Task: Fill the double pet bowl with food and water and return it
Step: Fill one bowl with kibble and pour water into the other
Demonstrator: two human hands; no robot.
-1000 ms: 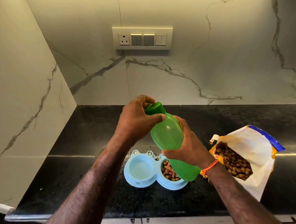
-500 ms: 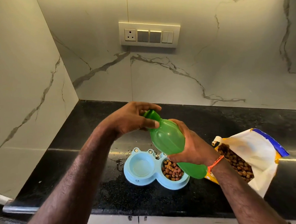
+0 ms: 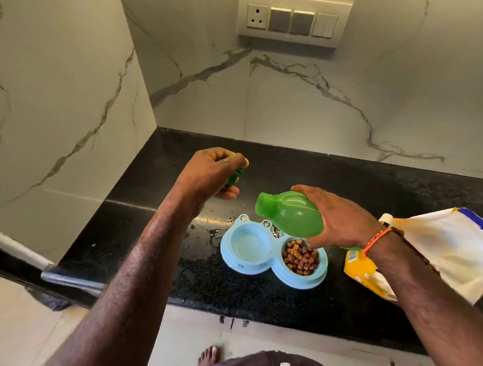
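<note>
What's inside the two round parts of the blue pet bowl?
In the light blue plastic double pet bowl, the right cup holds brown kibble, partly hidden by the right hand. The left cup looks nearly empty.

Black granite countertop (image 3: pixel 283 290): speckled, polished, wet patch (image 3: pixel 212 227) near centre. White marble-veined wall (image 3: pixel 286 103) at 12 o'clock. Switch plate (image 3: pixel 292 21) with socket, at 12 o'clock. Bare foot (image 3: pixel 207 356) on pale floor, 6 o'clock.
</note>
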